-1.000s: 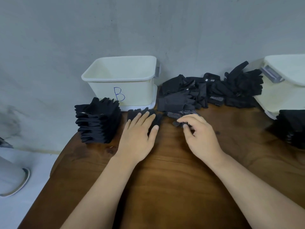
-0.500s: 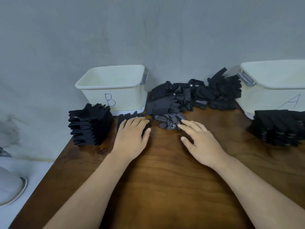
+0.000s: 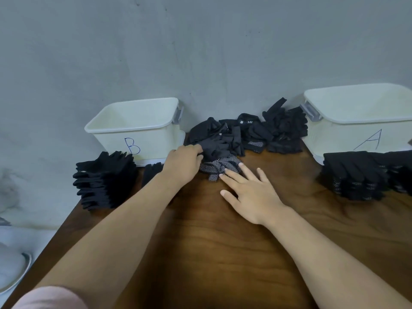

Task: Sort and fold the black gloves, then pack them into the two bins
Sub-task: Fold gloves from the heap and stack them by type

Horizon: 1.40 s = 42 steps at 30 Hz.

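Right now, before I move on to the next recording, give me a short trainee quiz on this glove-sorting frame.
1. True or false: the right hand lies flat with its fingertips on the dotted glove.
2. Where is the loose pile? a) inside bin B; b) between bin B and bin A; c) inside bin A.
3. Which hand grips a plain black glove at the pile's near edge?

Key: 1 true; 2 b; 3 the left hand.
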Motion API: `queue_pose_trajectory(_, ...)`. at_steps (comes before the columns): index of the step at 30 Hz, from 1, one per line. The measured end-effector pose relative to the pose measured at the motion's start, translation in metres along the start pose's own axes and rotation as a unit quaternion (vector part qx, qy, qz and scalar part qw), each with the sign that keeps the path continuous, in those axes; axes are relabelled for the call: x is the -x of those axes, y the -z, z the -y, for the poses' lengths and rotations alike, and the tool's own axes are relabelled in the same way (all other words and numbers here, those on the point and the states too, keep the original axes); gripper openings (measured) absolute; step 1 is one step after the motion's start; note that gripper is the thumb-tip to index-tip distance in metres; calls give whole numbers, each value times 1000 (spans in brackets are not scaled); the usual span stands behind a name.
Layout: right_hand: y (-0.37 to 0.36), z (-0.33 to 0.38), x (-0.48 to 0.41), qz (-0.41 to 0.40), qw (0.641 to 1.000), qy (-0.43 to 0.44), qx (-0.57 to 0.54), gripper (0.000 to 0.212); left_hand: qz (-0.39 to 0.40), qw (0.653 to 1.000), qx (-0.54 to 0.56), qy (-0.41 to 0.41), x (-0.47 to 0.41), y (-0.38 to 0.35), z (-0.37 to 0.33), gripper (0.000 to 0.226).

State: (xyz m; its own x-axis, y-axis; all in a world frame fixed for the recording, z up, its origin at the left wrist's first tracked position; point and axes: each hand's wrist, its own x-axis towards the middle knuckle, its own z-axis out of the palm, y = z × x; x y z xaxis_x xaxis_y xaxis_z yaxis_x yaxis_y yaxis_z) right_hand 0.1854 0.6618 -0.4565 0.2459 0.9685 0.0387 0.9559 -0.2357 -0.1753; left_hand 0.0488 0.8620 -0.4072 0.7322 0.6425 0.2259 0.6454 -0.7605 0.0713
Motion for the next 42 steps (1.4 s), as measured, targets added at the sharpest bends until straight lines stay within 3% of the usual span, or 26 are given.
queue_pose_trajectory(4,2,-19,0,-64,994,-90,-9,58,-77,994,77,28,-1,21,-14,22)
queue_pose_trajectory(8,-1,-39,-3,-122,977,-160,-75,44,-128,988,88,-20,22,39,-34,19)
queue_pose_trajectory(14,-2,-43,-2,-206,951,-161,-166,32,-62,993,18,-100,93,8,-54,16)
queue_pose_trajectory(18,-3,-40,-2,-188,957,-145,-168,29,-45,993,14,-110,139,-5,-67,23)
queue_pose_trajectory(22,-1,-43,1,-201,939,-142,-239,29,19,989,92,-113,152,-2,-68,44)
queue_pose_trajectory(26,3,-44,10,-223,915,-153,-300,22,10,976,147,-160,130,3,-55,26)
queue_pose_trajectory(31,-1,-42,14,-216,927,-135,-276,20,184,947,94,-246,115,-11,-52,49)
queue_pose_trajectory(34,-1,-42,15,-202,936,-126,-259,20,220,947,80,-220,122,-16,-60,52)
queue_pose_trajectory(42,1,-40,15,-196,940,-121,-250,19,216,966,37,-137,145,-8,-91,52)
